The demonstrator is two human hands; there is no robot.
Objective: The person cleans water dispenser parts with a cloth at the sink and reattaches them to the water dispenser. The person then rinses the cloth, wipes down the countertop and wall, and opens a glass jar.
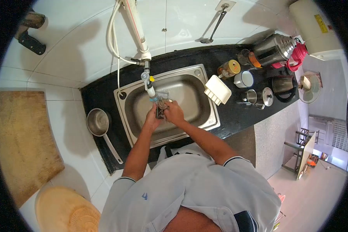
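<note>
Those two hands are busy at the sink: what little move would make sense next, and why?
Perhaps turn the small object slightly beneath the tap: the left hand and right hand hold it close below the outlet, over the sink, so another side could face the spout. It is too blurred to name.

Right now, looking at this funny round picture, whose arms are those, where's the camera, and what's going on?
There's no robot here, just a person. The camera sits on their head, looking forward and down, so you see almost what they see. Their left hand and right hand hold a small shiny thing below the tap, over the metal sink. It's too blurry to name. On the black counter, a long-handled pan sits left of the sink; a white mug and a jar stand to the right.
</note>
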